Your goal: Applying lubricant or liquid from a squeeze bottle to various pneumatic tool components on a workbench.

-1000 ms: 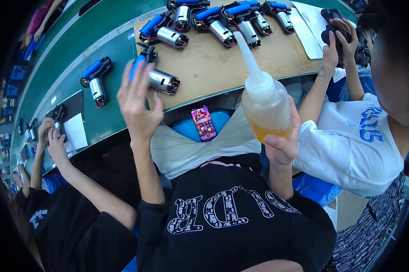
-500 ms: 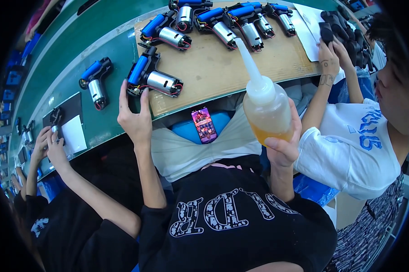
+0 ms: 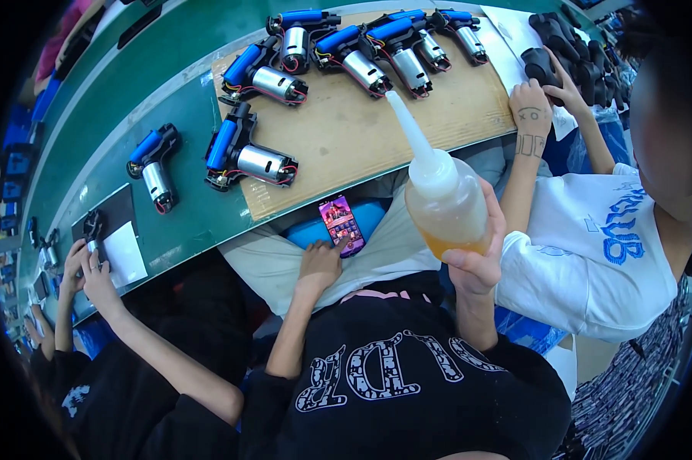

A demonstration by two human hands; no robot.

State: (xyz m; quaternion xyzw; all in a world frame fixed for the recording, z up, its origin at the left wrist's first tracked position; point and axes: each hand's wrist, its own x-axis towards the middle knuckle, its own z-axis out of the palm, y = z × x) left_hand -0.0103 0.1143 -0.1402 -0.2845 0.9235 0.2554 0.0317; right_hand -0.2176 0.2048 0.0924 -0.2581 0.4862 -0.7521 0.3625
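Note:
My right hand (image 3: 480, 264) is wrapped round a translucent squeeze bottle (image 3: 449, 201) with a long tapered nozzle and amber liquid low inside. The bottle is tilted, its nozzle pointing up and left toward the table. Down at my lap, my left hand (image 3: 318, 270) reaches a smartphone (image 3: 338, 218) with a lit, colourful screen. A fingertip touches the lower part of that screen; the hand grips nothing. On the table's near edge, left of the bottle, lies a motor assembly (image 3: 248, 152) with a blue cylinder, black housing and silver motor, apart from both hands.
Several similar motor assemblies (image 3: 351, 63) stand along the back of a cardboard sheet (image 3: 346, 126); another motor assembly (image 3: 156, 170) lies on the green table (image 3: 196, 195). People work on both sides; the right one's hand (image 3: 530, 111) is beside black parts (image 3: 583, 65).
My left hand has left the near motor assembly and come down to the phone, touching its screen. The bottle, still in my right hand, sits slightly lower in view.

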